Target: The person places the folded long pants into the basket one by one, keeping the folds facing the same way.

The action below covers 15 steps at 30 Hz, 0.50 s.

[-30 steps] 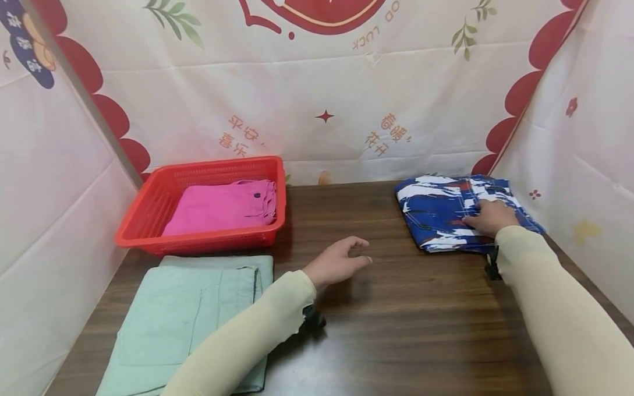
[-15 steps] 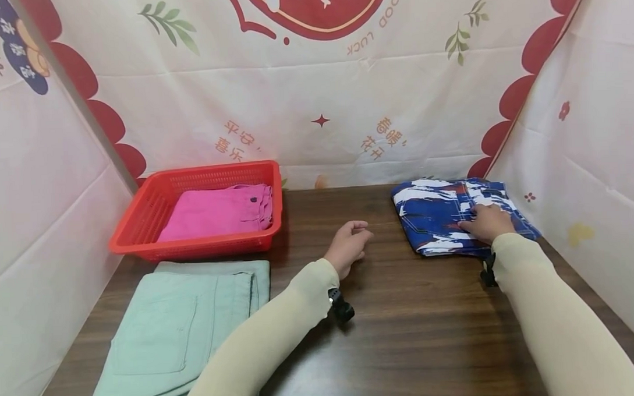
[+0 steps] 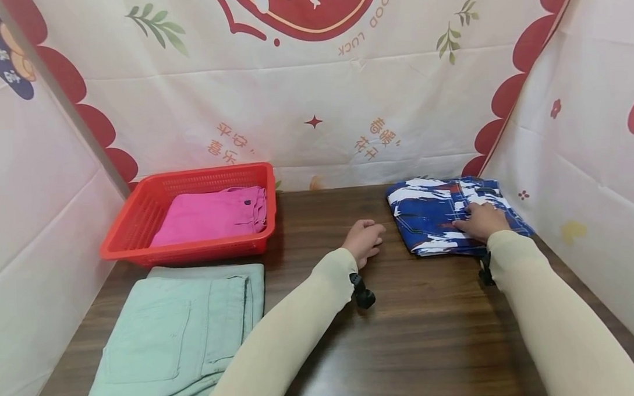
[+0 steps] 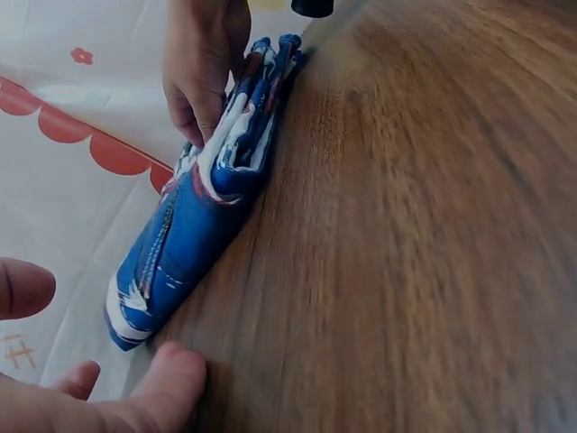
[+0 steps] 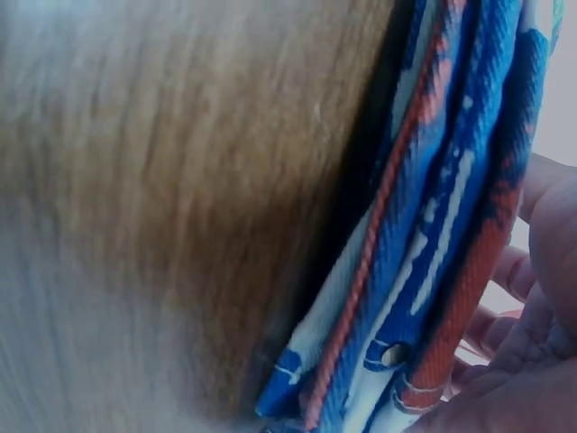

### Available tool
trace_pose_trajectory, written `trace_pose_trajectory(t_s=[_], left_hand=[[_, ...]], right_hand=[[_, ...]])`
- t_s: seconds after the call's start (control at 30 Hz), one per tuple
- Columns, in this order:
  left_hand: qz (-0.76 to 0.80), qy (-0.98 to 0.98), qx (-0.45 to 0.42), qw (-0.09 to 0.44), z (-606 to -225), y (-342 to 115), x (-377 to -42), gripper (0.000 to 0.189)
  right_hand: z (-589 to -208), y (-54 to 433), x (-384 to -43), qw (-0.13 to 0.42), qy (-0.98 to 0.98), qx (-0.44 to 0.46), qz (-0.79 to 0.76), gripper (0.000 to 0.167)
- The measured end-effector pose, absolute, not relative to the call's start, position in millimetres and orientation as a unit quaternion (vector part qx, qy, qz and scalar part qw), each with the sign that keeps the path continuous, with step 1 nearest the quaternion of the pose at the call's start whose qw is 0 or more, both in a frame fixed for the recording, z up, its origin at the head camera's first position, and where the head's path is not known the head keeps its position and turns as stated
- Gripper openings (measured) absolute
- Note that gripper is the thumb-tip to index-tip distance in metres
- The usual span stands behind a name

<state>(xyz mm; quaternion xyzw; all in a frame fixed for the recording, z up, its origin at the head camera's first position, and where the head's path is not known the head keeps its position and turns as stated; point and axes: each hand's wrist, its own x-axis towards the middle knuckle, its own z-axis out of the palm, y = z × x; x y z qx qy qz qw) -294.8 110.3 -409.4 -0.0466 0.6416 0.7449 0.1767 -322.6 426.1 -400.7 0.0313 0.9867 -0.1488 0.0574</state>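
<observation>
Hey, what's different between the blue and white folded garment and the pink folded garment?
The blue and white garment has a patchy print with reddish touches, while the pink garment is a single colour. The blue and white garment lies on the wooden table; the pink garment lies inside the red basket. The right hand touches the blue and white garment, but no hand touches the pink garment. Both are folded.

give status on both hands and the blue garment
Right hand rests on folded blue garment. Left hand apart from it, holding nothing. No obstacle seen between.
</observation>
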Motion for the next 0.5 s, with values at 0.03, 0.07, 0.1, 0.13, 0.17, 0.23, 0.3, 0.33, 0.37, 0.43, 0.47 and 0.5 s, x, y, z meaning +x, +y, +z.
trace_pose_trajectory(t_s=[0.03, 0.07, 0.1, 0.13, 0.17, 0.23, 0.3, 0.33, 0.37, 0.43, 0.47, 0.5], left_hand=[[0.746, 0.64, -0.045, 0.18, -409.9, 112.1, -296.8, 0.052], [0.746, 0.638, -0.044, 0.184, -410.5, 113.7, -298.8, 0.053], [0.748, 0.635, -0.043, 0.187, -411.3, 115.2, -300.8, 0.054], [0.749, 0.632, -0.042, 0.194, -412.4, 117.0, -302.7, 0.055], [0.751, 0.628, -0.041, 0.2, -413.3, 118.9, -304.3, 0.056], [0.758, 0.616, -0.036, 0.213, -414.8, 123.5, -306.2, 0.059], [0.763, 0.604, -0.035, 0.228, -416.0, 129.4, -306.1, 0.061], [0.765, 0.599, -0.035, 0.234, -416.8, 132.9, -305.5, 0.062], [0.766, 0.597, -0.036, 0.238, -417.1, 136.5, -304.3, 0.062], [0.768, 0.592, -0.039, 0.241, -417.7, 143.4, -301.7, 0.062], [0.771, 0.588, -0.042, 0.241, -417.9, 146.3, -300.5, 0.062], [0.774, 0.584, -0.044, 0.24, -418.0, 149.0, -299.7, 0.063]], right_hand=[[-399.9, 425.8, -323.1, 0.059, 0.987, 0.032, -0.147, 0.086], [-399.2, 425.7, -323.8, 0.06, 0.987, 0.032, -0.146, 0.087], [-398.1, 424.9, -324.2, 0.061, 0.987, 0.033, -0.144, 0.087], [-397.3, 424.3, -324.6, 0.063, 0.987, 0.033, -0.142, 0.087], [-396.5, 423.5, -324.9, 0.064, 0.987, 0.034, -0.141, 0.088], [-395.5, 422.2, -325.0, 0.065, 0.987, 0.033, -0.14, 0.088], [-394.8, 421.3, -324.7, 0.068, 0.987, 0.032, -0.142, 0.09], [-394.5, 421.0, -324.1, 0.07, 0.987, 0.032, -0.144, 0.09], [-394.3, 421.0, -323.4, 0.072, 0.986, 0.032, -0.146, 0.09], [-393.5, 421.5, -322.0, 0.075, 0.985, 0.035, -0.148, 0.092], [-393.0, 421.8, -321.2, 0.076, 0.985, 0.036, -0.149, 0.093], [-392.4, 422.2, -320.7, 0.076, 0.985, 0.037, -0.149, 0.093]])
